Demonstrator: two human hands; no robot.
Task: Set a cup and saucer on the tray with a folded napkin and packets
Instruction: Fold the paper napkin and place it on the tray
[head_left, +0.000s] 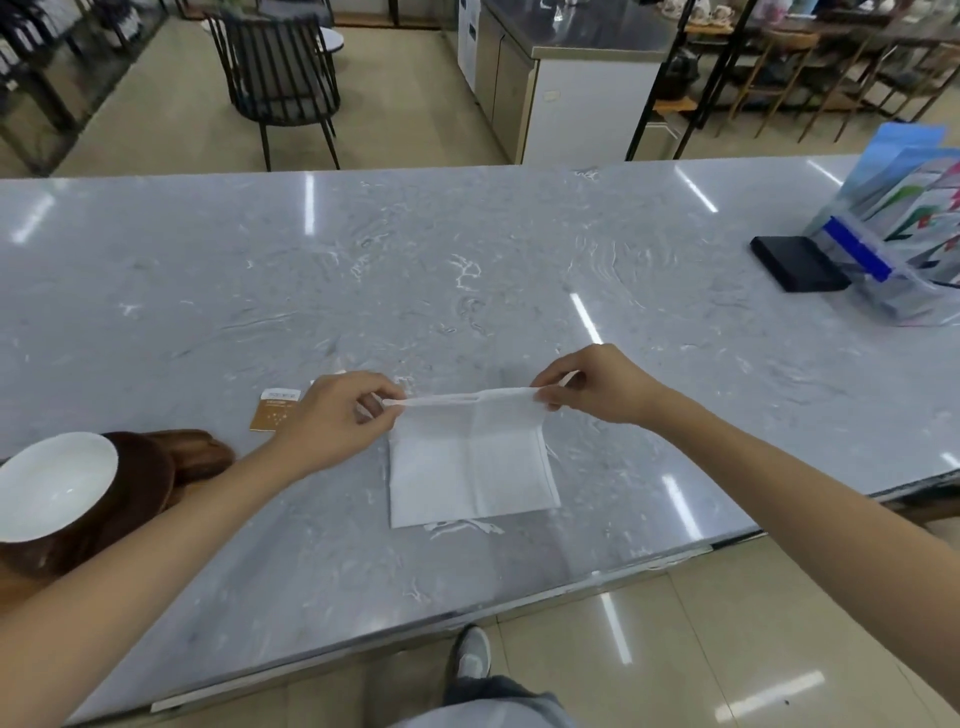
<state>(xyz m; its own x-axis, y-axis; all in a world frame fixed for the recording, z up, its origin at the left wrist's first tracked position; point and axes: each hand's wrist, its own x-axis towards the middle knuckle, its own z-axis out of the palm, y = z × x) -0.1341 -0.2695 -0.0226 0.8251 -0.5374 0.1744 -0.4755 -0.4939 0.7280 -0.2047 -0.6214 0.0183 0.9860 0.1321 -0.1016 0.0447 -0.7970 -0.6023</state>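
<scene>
A white paper napkin (470, 457) lies on the grey marble counter in front of me. Its far edge is lifted off the surface. My left hand (337, 415) pinches the far left corner and my right hand (597, 387) pinches the far right corner. A white saucer (52, 486) rests on a dark wooden tray (156, 467) at the left edge of the counter. A brown and white packet (275, 410) lies flat just left of my left hand. No cup is in view.
A black box (797, 262) and a clear holder of leaflets (893, 244) stand at the far right of the counter (467, 270). The counter's near edge runs diagonally below my arms. A chair (280, 78) and cabinets stand beyond the counter.
</scene>
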